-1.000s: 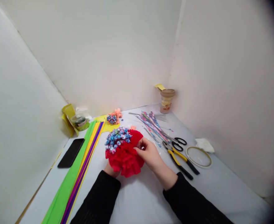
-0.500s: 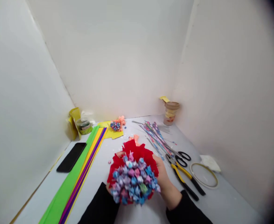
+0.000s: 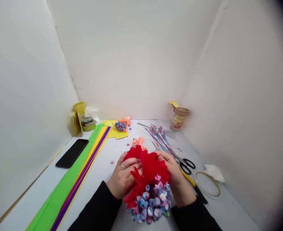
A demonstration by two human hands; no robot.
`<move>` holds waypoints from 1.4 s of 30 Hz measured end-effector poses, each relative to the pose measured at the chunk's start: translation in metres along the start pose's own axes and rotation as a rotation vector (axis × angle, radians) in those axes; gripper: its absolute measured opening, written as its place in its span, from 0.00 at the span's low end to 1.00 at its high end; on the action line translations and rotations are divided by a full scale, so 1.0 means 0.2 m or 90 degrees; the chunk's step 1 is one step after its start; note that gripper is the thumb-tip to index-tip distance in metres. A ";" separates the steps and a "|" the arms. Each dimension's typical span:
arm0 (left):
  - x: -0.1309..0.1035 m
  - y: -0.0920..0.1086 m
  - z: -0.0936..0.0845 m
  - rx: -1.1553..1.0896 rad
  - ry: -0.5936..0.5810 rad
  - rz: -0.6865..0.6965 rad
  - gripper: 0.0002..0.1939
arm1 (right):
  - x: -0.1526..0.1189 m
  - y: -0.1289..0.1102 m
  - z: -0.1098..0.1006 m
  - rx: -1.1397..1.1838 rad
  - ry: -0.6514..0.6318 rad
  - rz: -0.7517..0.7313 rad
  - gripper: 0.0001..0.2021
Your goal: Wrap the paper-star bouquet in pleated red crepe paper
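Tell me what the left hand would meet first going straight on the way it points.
The red crinkled paper, which the left hand is touching; beyond it, possibly the right hand, though depth is unclear.

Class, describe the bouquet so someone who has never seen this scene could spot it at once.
At the pale table, find the left hand and the right hand. Held between them is the bouquet, a cluster of small blue, pink and purple pieces. Its red ruffles set it apart from the smaller bunch farther back, which has peach ruffles.
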State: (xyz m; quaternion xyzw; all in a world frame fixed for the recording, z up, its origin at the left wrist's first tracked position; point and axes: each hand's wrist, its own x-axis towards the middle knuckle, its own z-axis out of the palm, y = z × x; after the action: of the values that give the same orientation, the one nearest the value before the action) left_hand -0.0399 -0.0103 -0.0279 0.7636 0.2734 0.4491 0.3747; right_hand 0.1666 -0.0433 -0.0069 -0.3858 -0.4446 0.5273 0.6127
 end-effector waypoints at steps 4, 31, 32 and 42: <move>0.03 0.07 0.01 0.237 -0.159 0.233 0.16 | 0.01 -0.07 -0.11 -0.116 -0.072 -0.014 0.28; 0.04 0.02 0.08 0.426 -0.146 0.301 0.11 | -0.09 -0.46 0.10 -0.625 -0.526 -0.252 0.11; 0.04 0.02 0.08 0.424 -0.147 0.316 0.10 | -0.09 -0.46 0.10 -0.630 -0.542 -0.253 0.11; 0.05 0.00 0.05 0.308 -0.061 0.288 0.14 | 0.01 -0.29 -0.02 -0.148 0.205 -0.364 0.03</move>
State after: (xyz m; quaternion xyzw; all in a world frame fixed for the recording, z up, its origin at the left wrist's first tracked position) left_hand -0.0264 -0.0063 -0.0265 0.8919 0.1782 0.4068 0.0859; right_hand 0.1891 -0.0497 0.0473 -0.3912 -0.4895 0.2125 0.7498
